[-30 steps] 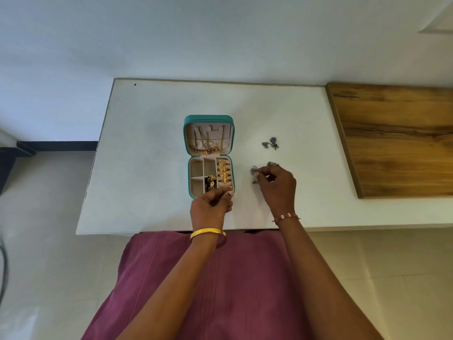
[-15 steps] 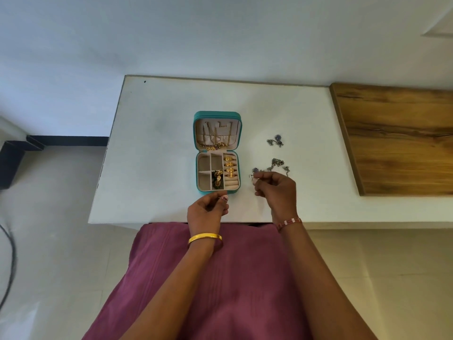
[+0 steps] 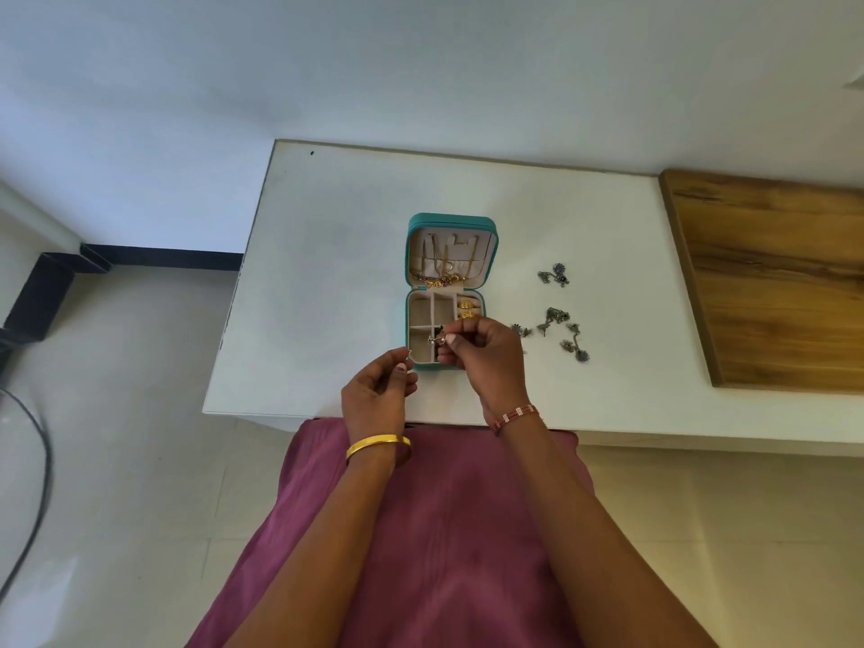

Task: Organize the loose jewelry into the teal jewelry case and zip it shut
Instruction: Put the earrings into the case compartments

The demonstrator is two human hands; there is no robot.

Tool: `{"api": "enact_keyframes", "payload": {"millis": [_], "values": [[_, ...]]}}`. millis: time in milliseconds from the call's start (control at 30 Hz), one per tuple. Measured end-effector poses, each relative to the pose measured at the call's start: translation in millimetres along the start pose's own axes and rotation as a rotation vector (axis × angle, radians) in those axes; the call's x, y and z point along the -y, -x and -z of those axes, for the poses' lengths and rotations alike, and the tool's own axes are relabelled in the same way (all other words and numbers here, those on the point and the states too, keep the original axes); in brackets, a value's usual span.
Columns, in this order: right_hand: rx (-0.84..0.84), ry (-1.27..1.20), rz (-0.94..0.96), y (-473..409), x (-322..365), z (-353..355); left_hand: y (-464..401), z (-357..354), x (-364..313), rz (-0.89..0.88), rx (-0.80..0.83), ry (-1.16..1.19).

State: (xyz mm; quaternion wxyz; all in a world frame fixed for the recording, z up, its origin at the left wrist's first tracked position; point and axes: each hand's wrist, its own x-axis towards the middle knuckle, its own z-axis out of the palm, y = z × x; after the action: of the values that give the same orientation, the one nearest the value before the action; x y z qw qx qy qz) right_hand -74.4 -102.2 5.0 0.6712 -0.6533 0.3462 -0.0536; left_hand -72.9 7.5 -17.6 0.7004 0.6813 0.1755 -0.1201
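My right hand (image 3: 486,353) pinches a small silver earring (image 3: 437,340) over the open teal jewelry case (image 3: 449,292); my left hand (image 3: 378,390) pinches something tiny, perhaps its backing. Loose silver pieces (image 3: 558,329) lie right of the case.

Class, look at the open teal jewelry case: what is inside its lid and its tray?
In the teal jewelry case, gold necklaces hang in the lid. The tray holds gold rings at its right side; the left compartments look empty. The right hand covers the near right part.
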Motion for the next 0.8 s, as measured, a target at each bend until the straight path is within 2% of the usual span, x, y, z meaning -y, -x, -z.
{"api": "enact_keyframes", "payload": {"millis": [133,267,367,500,567,667,800], "values": [[0.027,0.072,0.035,-4,2,-4,-4,-1,1,0.019,0.005,0.038],[0.011,0.389,0.194,-10,2,-12,-5,1,3,0.026,-0.012,0.05],[0.089,0.588,0.289,-12,6,-20,-6,2,3,0.024,-0.016,0.032],[0.185,0.769,0.314,-19,6,-27,-6,2,2,0.033,-0.007,0.021],[0.187,0.788,0.329,-18,6,-27,-5,2,1,0.046,-0.003,0.019],[0.101,0.702,0.365,-9,6,-22,-4,2,0,0.044,0.007,-0.013],[0.087,0.575,0.281,16,-4,-15,0,1,-1,-0.014,0.067,-0.139]]}}
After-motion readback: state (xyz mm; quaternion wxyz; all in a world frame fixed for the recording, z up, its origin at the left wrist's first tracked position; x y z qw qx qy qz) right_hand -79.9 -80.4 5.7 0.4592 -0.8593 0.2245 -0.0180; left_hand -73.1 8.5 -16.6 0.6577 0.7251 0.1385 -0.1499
